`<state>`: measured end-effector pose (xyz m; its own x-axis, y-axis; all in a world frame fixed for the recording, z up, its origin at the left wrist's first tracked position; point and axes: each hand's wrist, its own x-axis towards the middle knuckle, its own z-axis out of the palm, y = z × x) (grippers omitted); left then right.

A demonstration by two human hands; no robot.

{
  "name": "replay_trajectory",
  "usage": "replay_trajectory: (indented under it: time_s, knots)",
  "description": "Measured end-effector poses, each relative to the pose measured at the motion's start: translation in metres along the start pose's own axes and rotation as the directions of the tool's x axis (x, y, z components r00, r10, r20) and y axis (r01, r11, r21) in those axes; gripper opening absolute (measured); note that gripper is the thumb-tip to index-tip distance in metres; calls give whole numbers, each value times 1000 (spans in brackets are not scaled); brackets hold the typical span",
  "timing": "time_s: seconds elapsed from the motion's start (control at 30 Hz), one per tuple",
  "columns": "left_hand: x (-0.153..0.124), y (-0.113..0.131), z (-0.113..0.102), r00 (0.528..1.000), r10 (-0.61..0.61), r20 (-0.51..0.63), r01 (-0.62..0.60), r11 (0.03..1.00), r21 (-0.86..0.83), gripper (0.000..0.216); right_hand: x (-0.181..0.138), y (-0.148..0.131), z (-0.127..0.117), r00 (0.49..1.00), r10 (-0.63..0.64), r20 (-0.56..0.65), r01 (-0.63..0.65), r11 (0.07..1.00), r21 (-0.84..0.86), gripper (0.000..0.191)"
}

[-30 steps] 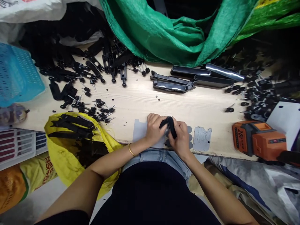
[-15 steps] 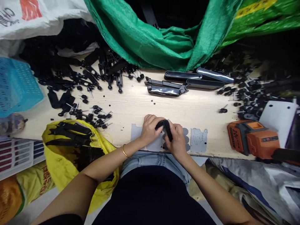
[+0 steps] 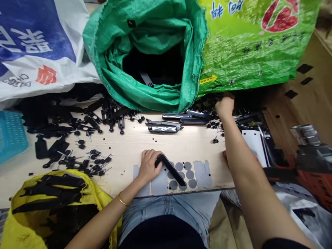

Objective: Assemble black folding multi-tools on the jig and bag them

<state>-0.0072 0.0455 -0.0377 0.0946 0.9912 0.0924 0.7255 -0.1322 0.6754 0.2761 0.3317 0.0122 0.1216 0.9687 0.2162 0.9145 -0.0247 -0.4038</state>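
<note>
**Plastic bar held fast on a crowded bench**

Down and to the left of the green sack (image 3: 145,69), a yellow bag (image 3: 103,204) gapes with long black strips inside. Between that bag and the sack, loose black pins (image 3: 100,162) and flat fittings lie scattered over the pale wooden bench (image 3: 192,147).

Straight in front of the sack's mouth, near the bench's front edge, the person's left hand (image 3: 147,166) is wrapped around the upper end of a black bar (image 3: 173,171). The bar's free end slants down over grey round patches on the wood. A few glossy finished bars (image 3: 164,126) lie side by side just below the sack's lip.

To the right of the sack, the right hand (image 3: 225,105) reaches into a dark heap of small parts. Its fingers are buried there, so whether they are apart or closed on something cannot be told. Farther right still, a power drill (image 3: 311,162) rests at the bench's end.

The bar looks like moulded plastic: stiff, light enough for one hand, and smooth enough to slide in a loose grip. A firm hold around one end, as here, should steady it. Its long free end would likely swing if it were pinched only by the edges.
</note>
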Motion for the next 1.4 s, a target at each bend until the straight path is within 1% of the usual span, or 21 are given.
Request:
replay_trajectory:
  time_s: [0.07,0.13,0.3,0.4,0.57,0.63,0.67,0.7,0.73,0.83,0.87,0.9,0.93,0.97,1.03,1.1,1.13,1.2,1.27,1.33,1.4]
  knots:
    - [1,2,-1,1000,1,1,-1,1000,-10,21,35,-5,18,998,-42,39,43,999,-5,25]
    - [2,2,-2,1000,2,1,-1,1000,-19,21,51,-10,29,992,-116,44,115,993,13,21]
    - [3,2,-2,1000,-5,-6,5,1000,-27,20,38,2,13,969,-244,44,244,970,-2,14]
    - [2,2,-2,1000,2,-9,-2,1000,-30,20,13,14,-16,973,-229,18,229,972,-44,21]
    - [0,2,0,1000,3,-11,-3,1000,-21,19,-60,4,-69,940,-276,-199,279,960,-9,26]
    - [-1,1,2,999,-30,-42,30,1000,-6,20,-104,-8,-86,936,-297,-189,308,951,28,27]
    - [-3,2,3,995,-72,-76,73,997,10,21,-126,-14,-92,935,-336,-115,347,933,96,27]
    - [-5,2,4,985,-128,-118,132,991,28,21,-148,-20,-95,916,-402,6,397,907,144,28]
    - [-7,2,5,967,-194,-163,203,978,46,21,-169,-26,-97,861,-485,153,460,871,171,27]
    - [-17,4,2,891,-361,-274,396,914,86,24,-218,-40,-89,594,-618,515,650,746,147,24]
    - [-20,5,-1,876,-381,-296,426,898,105,29,-229,-43,-85,542,-622,565,694,710,117,27]
    - [-22,7,-5,875,-374,-307,429,893,133,37,-238,-45,-80,522,-625,581,720,687,92,31]
    - [-24,9,-9,896,-333,-294,393,903,173,45,-245,-44,-77,534,-629,566,725,685,78,36]
    - [-23,12,-14,935,-255,-245,310,925,221,53,-251,-43,-74,574,-624,530,703,708,72,40]
    - [-18,17,-22,999,-21,-37,31,954,299,57,-258,-35,-74,725,-535,433,564,823,71,35]
    - [-6,23,-26,965,176,194,-230,924,306,47,-264,-28,-73,870,-299,392,297,952,68,24]
    - [1,26,-27,936,221,274,-301,905,300,39,-266,-26,-71,898,-162,409,141,987,80,27]
    - [13,33,-24,912,206,355,-320,898,302,26,-269,-29,-60,864,53,501,-153,975,162,35]
    - [22,42,-20,919,121,376,-243,923,297,21,-270,-39,-43,804,163,572,-378,882,280,33]
    - [25,50,-14,924,25,382,-120,967,226,19,-268,-51,-27,779,233,582,-520,758,393,30]
    - [23,57,-8,922,-54,383,36,998,54,17,-262,-60,-16,744,258,616,-621,609,494,31]
